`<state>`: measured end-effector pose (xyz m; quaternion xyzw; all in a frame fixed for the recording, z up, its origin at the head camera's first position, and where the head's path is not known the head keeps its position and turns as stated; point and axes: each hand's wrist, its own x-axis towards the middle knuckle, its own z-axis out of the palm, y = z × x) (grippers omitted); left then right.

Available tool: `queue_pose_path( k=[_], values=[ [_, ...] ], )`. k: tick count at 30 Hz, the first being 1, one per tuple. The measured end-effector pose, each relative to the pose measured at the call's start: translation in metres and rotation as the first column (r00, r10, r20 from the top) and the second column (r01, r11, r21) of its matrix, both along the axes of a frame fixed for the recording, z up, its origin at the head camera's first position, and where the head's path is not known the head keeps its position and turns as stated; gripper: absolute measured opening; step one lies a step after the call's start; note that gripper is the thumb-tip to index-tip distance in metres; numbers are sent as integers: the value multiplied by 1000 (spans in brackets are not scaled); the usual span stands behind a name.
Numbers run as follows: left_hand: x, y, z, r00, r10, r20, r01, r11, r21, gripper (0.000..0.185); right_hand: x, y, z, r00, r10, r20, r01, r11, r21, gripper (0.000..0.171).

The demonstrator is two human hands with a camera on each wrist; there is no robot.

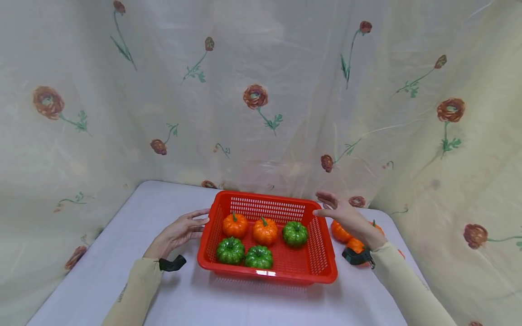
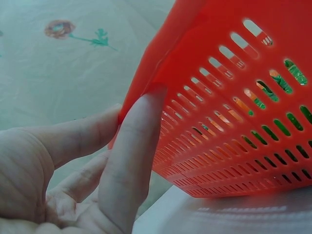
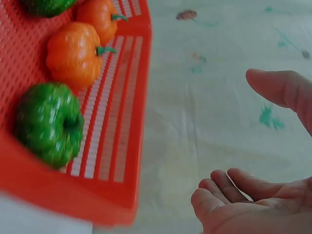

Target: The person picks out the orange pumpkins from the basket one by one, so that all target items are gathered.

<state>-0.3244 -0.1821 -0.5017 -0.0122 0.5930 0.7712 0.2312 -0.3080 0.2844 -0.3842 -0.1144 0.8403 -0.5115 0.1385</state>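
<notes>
Left of basket [image 1: 299, 275], illegible sleeve print [image 1: 122, 293]

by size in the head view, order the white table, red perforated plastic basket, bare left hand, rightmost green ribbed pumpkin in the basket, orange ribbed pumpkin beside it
1. White table
2. Red perforated plastic basket
3. Bare left hand
4. Green ribbed pumpkin and orange ribbed pumpkin: too alike to rank

- Basket [image 1: 287, 260]: red, slotted walls, upright; left rim touched by left hand [image 1: 179, 233], opposite rim just beside right hand [image 1: 346, 215].
- Inside, nearest left fingers: orange pumpkin [image 1: 234, 225], green stem; ribbed green pumpkin [image 1: 230, 251] nearer the wearer.
- Between hands: second orange [image 1: 265, 232], second green [image 1: 258, 257].
- Toward right hand: third green [image 1: 295, 234].
</notes>
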Motion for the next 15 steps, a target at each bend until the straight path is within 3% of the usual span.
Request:
queue_pose_path(
  k=[15],
  values=[
    [0, -1, 1, 1000, 4, 9, -4, 1000, 5, 61, -20, -79, -24, 992, 126, 28, -128, 985, 117, 77]
  ],
)
